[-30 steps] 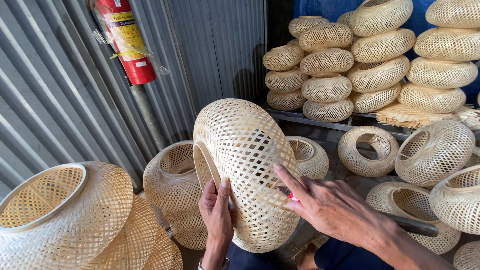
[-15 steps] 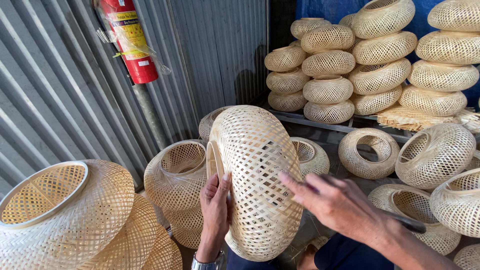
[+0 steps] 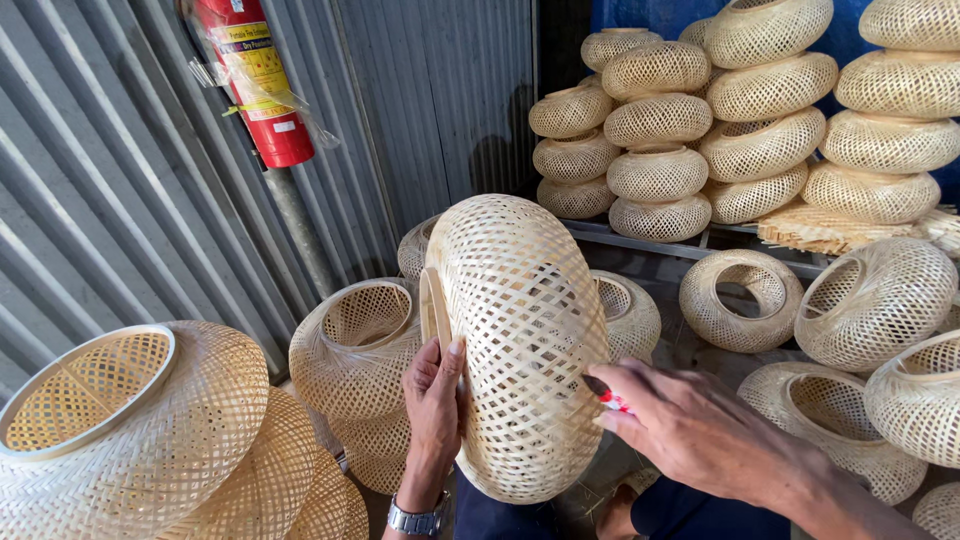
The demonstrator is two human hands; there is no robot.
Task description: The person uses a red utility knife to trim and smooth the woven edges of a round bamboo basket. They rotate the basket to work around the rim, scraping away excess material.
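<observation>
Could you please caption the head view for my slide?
Left hand steadies a woven shade on edge; right hand holds a red tool against it.

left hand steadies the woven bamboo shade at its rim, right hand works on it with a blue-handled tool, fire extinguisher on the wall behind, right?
Not quite: the tool in the right hand is red, not blue, as the head view shows. The rest stands: the left hand steadies the woven bamboo shade at its rim, and the fire extinguisher hangs on the corrugated wall behind.
</observation>
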